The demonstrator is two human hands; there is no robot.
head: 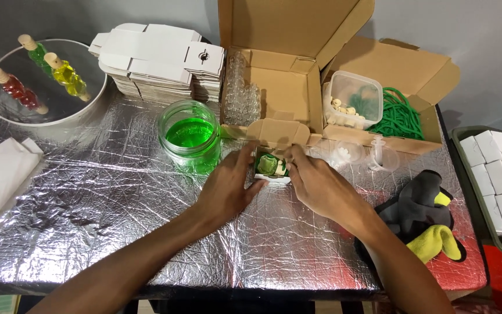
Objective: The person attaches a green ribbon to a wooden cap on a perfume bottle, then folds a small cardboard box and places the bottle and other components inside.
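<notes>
Foil covering: crinkled silver foil lies over the whole surface (117,197), so every object sits on a shiny, wrinkled sheet.
Small box: a little white carton (272,167) with its tan flap standing open sits just above centre; something green, perhaps a small bottle with a pale stopper, lies inside.
Left hand: the left hand (228,189) cups the carton's 9 o'clock side, fingers pressed against its wall, seemingly to keep it from sliding.
Right hand: the right hand (321,186) comes in from 3 o'clock, fingertips on the carton's rim and contents; its grip is closed on the carton, though how firmly I cannot tell.
Green jar: a clear jar of bright green liquid (190,137), lid off, stands just at 9 o'clock of the carton, near but apart.
Flat cartons: a stack of unfolded white blanks (158,61) rests at 11 o'clock, within easy reach.
Brown boxes: two open cardboard mailers (289,87) sit at 12 to 1 o'clock; one holds clear glass pieces, the other a lidded tub of pale stoppers (352,100) and a coil of green cord (402,113).
Round tray: a mirrored tray (45,81) at 10 o'clock carries corked bottles of red, green and yellow.
Finished packs: plain white closed cartons (498,174) fill a dark bin at 3 o'clock.
Gloves: black and yellow gloves (425,218) lie at 4 o'clock.
</notes>
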